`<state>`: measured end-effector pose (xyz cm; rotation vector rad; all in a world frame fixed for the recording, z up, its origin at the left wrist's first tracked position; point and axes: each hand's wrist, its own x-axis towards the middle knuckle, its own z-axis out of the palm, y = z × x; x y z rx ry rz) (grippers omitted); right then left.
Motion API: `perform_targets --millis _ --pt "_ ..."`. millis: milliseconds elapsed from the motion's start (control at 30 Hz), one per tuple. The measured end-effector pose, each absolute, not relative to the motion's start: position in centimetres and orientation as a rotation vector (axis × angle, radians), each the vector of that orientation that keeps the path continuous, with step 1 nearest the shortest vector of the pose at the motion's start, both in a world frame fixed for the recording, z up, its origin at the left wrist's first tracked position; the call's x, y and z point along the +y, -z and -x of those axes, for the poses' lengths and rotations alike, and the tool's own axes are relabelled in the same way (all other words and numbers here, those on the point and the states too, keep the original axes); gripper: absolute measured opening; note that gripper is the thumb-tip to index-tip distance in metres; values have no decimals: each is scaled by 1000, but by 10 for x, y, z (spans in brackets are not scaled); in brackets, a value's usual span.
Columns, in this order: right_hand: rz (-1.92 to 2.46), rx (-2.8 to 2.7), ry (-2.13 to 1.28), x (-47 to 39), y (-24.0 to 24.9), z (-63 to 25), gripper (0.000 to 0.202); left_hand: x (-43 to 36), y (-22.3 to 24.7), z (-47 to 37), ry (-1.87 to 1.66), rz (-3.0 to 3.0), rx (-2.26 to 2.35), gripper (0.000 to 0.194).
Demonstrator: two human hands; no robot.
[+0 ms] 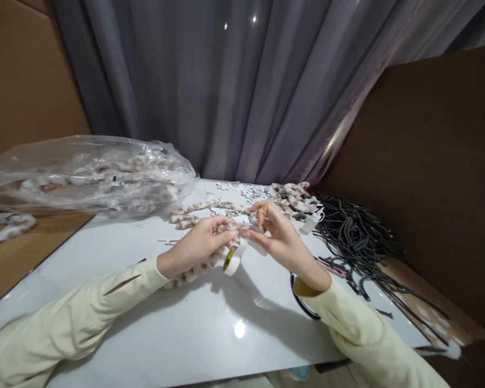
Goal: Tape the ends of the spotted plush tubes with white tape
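- Head view: the left hand [200,243] pinches a fluffy strip [225,228] above the worktop [178,334]; the right hand [281,237] curls beside it, though whether it grips cannot be told.
- White tape roll [236,262] just below the fingertips: its weight could tug the strip askew if the left pinch loosens.
- Stray fluff could cling to any exposed adhesive, weakening its hold.
- Small loose pieces [254,195] lie behind the hands; a low sweep could scatter them.
- Black cords [351,231] crowd the right side and could snag the sleeve [359,323].
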<state>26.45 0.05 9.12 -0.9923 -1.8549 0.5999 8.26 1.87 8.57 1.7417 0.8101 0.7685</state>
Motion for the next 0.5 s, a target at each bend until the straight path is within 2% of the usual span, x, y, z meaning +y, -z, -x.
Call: perform_targets --millis 233,500 --pt "945 -1768 -334 -4 -83 -259 5 18 -90 -83 -805 -1723 791 16" --pt "944 -1715 -276 -3 -79 -261 3 13 -100 -82 -749 -1816 943 22"
